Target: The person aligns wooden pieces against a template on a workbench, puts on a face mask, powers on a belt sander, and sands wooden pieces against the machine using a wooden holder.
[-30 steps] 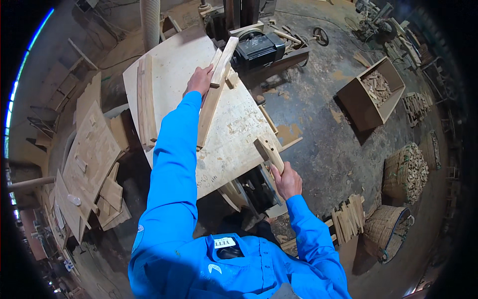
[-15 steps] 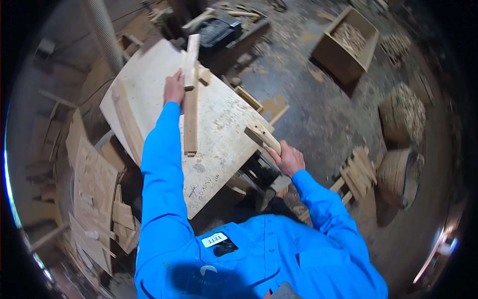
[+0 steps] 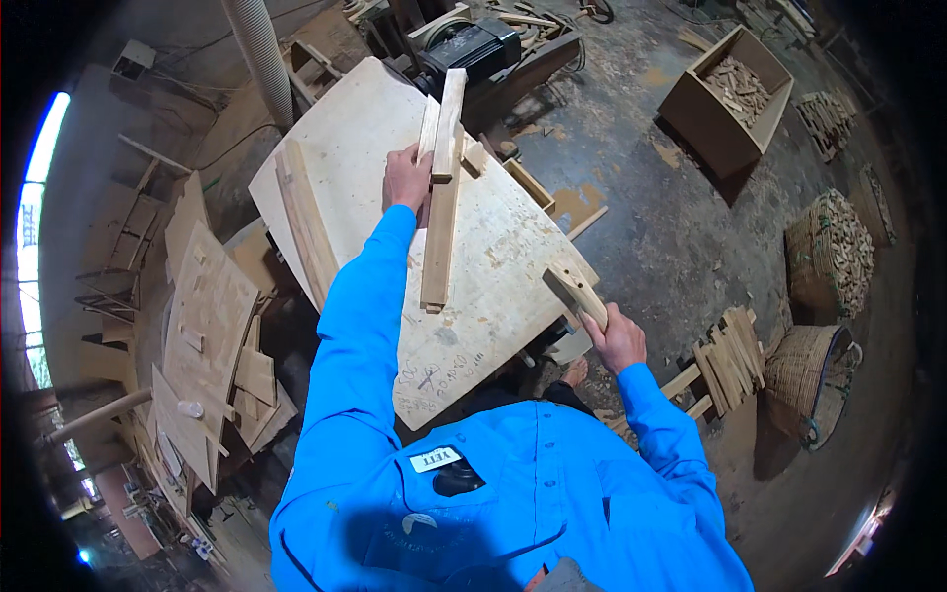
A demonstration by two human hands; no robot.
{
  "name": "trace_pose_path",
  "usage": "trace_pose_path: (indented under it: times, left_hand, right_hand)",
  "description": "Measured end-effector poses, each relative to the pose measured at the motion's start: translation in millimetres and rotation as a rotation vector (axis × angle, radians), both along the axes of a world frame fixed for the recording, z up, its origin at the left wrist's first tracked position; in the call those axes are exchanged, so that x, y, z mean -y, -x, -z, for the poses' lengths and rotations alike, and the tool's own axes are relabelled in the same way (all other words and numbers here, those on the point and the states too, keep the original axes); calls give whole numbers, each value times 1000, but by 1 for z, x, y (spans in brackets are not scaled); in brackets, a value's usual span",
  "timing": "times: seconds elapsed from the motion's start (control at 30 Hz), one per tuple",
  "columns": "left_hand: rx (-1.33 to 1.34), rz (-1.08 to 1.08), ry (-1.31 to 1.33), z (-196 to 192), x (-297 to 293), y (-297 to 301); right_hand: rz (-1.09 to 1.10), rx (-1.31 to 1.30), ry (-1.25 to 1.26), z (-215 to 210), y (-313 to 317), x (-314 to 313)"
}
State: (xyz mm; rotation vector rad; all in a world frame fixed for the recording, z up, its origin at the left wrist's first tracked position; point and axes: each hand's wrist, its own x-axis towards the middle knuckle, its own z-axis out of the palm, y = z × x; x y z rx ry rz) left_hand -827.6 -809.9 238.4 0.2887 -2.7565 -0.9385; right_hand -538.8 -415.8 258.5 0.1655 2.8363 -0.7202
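My left hand (image 3: 404, 180) is closed at the near end of a narrow wooden strip (image 3: 428, 130), its fingers curled against it. Beside that strip a thicker wooden block (image 3: 450, 123) lies over a long wooden bar (image 3: 439, 259) on the pale tabletop (image 3: 513, 257). A small wood block (image 3: 474, 158) sits to the bar's right. At the table's right corner, my right hand (image 3: 619, 338) grips a short wooden piece (image 3: 576, 290) with dark holes in it. That piece tilts up toward the tabletop's edge.
A long board (image 3: 306, 222) lies along the table's left side. Behind stands a black motor (image 3: 475, 51) beside a ribbed hose (image 3: 261, 54). To the right are a box of wood offcuts (image 3: 725, 99), a full basket (image 3: 834, 252), another basket (image 3: 804, 365) and stacked sticks (image 3: 728, 363).
The whole view has shifted, so the table and both hands appear farther right. Both hands keep their holds, with little visible change relative to the wood.
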Motion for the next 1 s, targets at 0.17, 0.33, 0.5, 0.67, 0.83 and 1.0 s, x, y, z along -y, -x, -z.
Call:
trace_pose_path:
  times: [0.17,0.33,0.5,0.67,0.83,1.0]
  left_hand:
    - [90,16,8,-14,15,9]
    - [-112,50,374,-20,11,5]
    - [-80,-56,170,-19,8,-8]
    - [186,-137,63,-13,18,-1]
    - [158,-262,-153,3,48,2]
    - [237,-156,-533,16,26,23]
  right_hand:
    - [-23,59,37,-14,9,3]
    - [-25,78,54,-26,17,4]
    - [-29,80,32,-23,16,0]
    - [-37,84,38,-35,33,8]
    - [-65,80,58,-35,41,18]
    - [25,157,4,-49,46,8]
